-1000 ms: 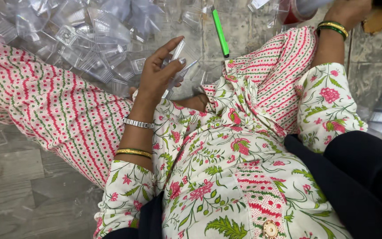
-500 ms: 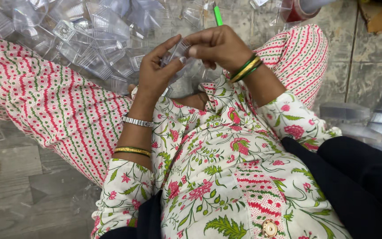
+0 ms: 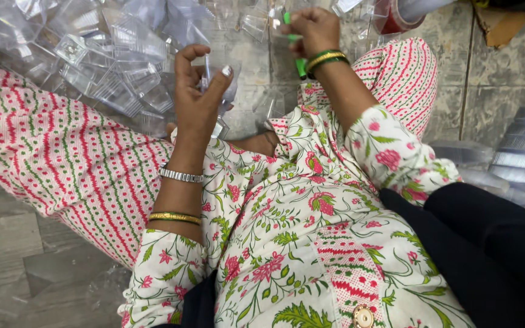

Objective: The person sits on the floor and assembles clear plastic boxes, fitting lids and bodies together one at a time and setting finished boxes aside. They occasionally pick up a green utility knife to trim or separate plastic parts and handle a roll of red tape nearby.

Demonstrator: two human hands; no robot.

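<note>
Seated on the tiled floor (image 3: 518, 67), the person has the left hand (image 3: 199, 91) raised over the lap, its grip pinched around a small clear plastic piece (image 3: 220, 79) between thumb and fingers. That piece sits just in front of the big heap of clear plastic casings (image 3: 92, 54) spread across the floor beyond the knees. Out ahead, the right hand (image 3: 311, 27) has its grip clenched around a green pen (image 3: 299, 61), the stick poking down below the fist past the green and gold bangles (image 3: 324, 58). A roll of red tape (image 3: 396, 18) lies just beside that hand, and stacked clear trays (image 3: 518, 158) rest well off to the right.
</note>
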